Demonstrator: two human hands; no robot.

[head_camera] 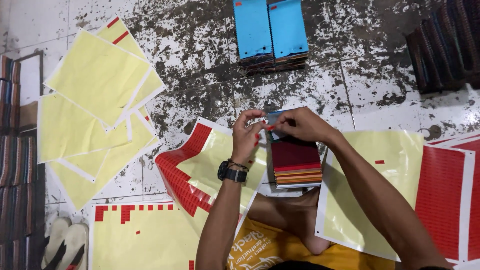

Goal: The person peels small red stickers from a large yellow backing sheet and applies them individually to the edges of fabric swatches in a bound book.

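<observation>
Evidently mid-labelling, the left hand (246, 136) and right hand (299, 125) pinched a small red sticker (269, 128) over the fabric swatch stack (296, 164) at centre frame; pressing it down squarely seemed the remaining need.

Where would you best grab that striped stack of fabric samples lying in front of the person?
Probably by the long sides of the fabric stack, coming from above. It lies flat, its near end is free, and both hands, left hand and right hand, crowd its far end.

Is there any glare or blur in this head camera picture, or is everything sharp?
Head view: mostly sharp; soft glare whitens the worn tiled floor at right; both hands, left hand and right hand, look slightly soft at the fingertips; the left edge falls into shadow.
</observation>
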